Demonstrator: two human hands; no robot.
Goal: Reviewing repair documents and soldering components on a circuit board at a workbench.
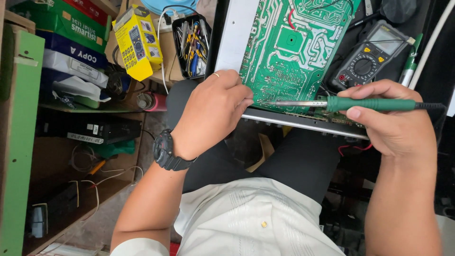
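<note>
Right grip: the right hand (393, 118) is closed around the green handle of a soldering iron (350, 104), thumb on the near side and fingers wrapped over the top, much as one holds a pen, which suits fine control of the tip.
Iron's axis: the tool lies nearly level across the view, its long axis running left to right; the metal tip points left and ends at the lower edge of the board, while the black cord end trails off to the right past the hand.
Left grip: the left hand (213, 114) is curled, fingertips bunched and pressed at the board's lower edge just left of the tip; whether they pinch anything cannot be told. The placement looks meant to steady the board near the tip.
Left wrist: a black wristwatch (169, 151) sits on it, and a ring shows on one finger.
Board: the green circuit board (294, 42) lies trace side up inside a metal chassis (232, 33) that rests across the person's lap.
Beyond the board: a dark multimeter (369, 57) lies just right of it, a green-capped pen (410, 61) beside that.
Further out: a black tray of small tools (192, 42) and a yellow box (137, 40) lie to the left, with a wooden shelf (71, 142) of packages and loose wires below.
</note>
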